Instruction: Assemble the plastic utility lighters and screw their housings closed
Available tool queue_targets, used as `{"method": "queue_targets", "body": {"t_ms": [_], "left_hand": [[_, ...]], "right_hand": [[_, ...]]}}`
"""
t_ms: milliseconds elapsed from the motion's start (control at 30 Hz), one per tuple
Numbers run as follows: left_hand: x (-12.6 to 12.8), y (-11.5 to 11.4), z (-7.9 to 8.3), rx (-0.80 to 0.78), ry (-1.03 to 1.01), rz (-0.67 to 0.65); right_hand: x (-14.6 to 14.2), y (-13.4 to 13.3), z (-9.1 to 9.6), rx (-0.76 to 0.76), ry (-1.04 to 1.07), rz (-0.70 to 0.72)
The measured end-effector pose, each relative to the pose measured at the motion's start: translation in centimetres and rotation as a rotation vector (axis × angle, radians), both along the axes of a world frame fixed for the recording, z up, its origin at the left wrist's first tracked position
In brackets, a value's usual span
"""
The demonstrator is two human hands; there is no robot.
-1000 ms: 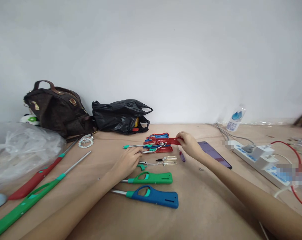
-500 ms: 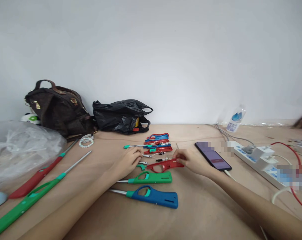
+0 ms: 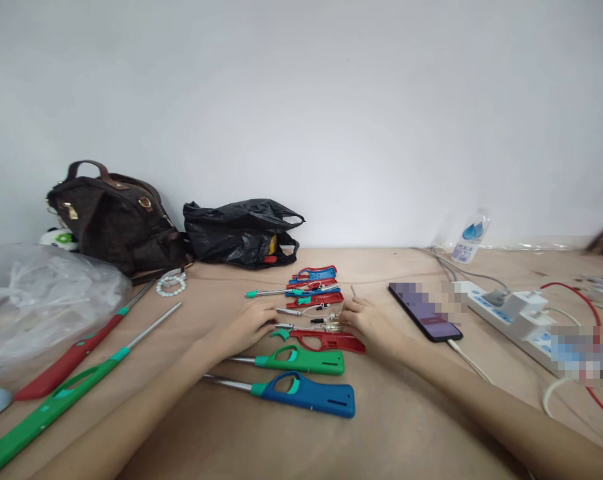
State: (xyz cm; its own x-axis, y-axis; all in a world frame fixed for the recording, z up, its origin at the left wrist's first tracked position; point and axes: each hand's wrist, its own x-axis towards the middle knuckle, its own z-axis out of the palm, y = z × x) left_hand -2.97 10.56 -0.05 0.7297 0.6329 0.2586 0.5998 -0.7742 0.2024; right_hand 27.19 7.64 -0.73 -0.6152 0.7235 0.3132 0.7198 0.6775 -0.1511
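My left hand [image 3: 248, 325] rests on the table with curled fingers, its tips at a small metal part [image 3: 284, 326] beside a green trigger piece [image 3: 281, 333]. My right hand [image 3: 368, 321] is closed, its fingertips pinched on small clear tube parts [image 3: 332, 323]. A red lighter shell [image 3: 328, 341] lies flat just in front of both hands. Nearer to me lie a green long-nosed lighter [image 3: 301, 361] and a blue one [image 3: 308, 393]. Behind the hands sits a pile of red and blue shells and a metal tube [image 3: 311, 287].
A phone [image 3: 424, 312] and a white power strip [image 3: 518, 313] with cables lie to the right. Brown handbag [image 3: 116, 217] and black plastic bag [image 3: 241, 230] stand by the wall. Long red [image 3: 71, 357] and green [image 3: 56, 403] lighters and a clear bag [image 3: 41, 300] lie left.
My right hand carried the red shell from the far pile toward me, laid it on the table and moved its fingers onto the small clear parts. My left hand barely shifted.
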Motion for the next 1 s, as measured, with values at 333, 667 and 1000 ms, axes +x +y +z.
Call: {"method": "queue_targets", "body": {"t_ms": [333, 667, 1000], "left_hand": [[0.2, -0.2, 0.9, 0.051, -0.085, 0.092], [1.7, -2.0, 2.2, -0.087, -0.132, 0.051], [1.9, -2.0, 1.1, -0.142, -0.104, 0.059]], "right_hand": [[0.2, -0.2, 0.3, 0.054, 0.042, -0.050], [1.3, -1.1, 1.7, -0.039, 0.123, -0.075], [0.9, -2.4, 1.2, -0.253, 0.253, -0.080]]}}
